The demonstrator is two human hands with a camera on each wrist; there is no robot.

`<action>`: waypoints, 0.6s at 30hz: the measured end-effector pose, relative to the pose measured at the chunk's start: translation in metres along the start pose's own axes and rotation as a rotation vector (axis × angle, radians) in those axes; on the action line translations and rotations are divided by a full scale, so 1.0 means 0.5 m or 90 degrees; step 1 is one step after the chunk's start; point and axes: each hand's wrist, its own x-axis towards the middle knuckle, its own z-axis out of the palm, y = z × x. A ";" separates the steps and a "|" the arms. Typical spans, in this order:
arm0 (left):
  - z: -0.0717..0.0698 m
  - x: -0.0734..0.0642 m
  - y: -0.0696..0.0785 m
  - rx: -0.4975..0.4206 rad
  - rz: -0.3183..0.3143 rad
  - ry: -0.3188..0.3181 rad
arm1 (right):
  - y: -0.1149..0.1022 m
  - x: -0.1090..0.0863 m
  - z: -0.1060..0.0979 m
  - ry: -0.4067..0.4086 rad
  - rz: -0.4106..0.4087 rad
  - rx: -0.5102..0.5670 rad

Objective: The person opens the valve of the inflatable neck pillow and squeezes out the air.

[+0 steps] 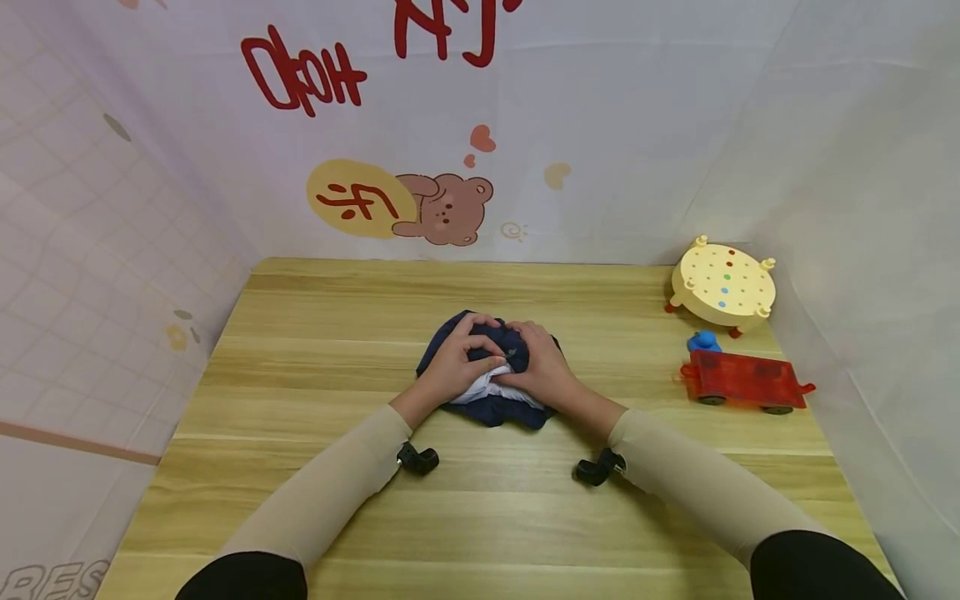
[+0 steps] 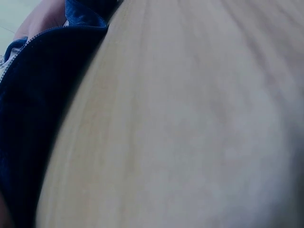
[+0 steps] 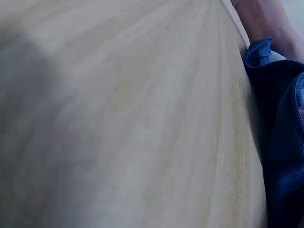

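A crumpled navy cloth item [image 1: 491, 410] with white fabric [image 1: 474, 388] showing at its middle lies on the wooden table [image 1: 480, 517]. From the left side my left hand [image 1: 455, 367] grips it, fingers curved over the top and thumb at the white fabric. My right hand [image 1: 549, 373] grips the other side in the same way, its thumb close to the left one. In the left wrist view the navy cloth [image 2: 47, 90] has a pale, toothed edge like a zip. The right wrist view shows its folded border [image 3: 280, 152] against the tabletop.
At the right edge stand a cream round toy [image 1: 723, 287] with coloured dots and pegs, a small blue toy [image 1: 703, 340] and a red toy wagon [image 1: 750, 381]. A printed white cloth backdrop [image 1: 600, 108] encloses the table's back and sides.
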 end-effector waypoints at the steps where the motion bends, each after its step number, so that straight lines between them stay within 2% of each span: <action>1: 0.000 0.000 0.000 -0.006 0.003 0.003 | -0.001 0.000 0.000 0.000 0.002 0.003; 8: 0.003 0.001 0.005 -0.028 0.015 0.014 | 0.000 0.002 -0.001 -0.002 0.005 0.010; 15: 0.001 -0.001 0.003 -0.011 0.000 -0.006 | 0.050 0.004 0.023 0.038 -0.042 0.048; 18: 0.000 -0.001 0.004 -0.010 -0.002 -0.009 | 0.067 0.006 0.032 0.044 -0.055 0.042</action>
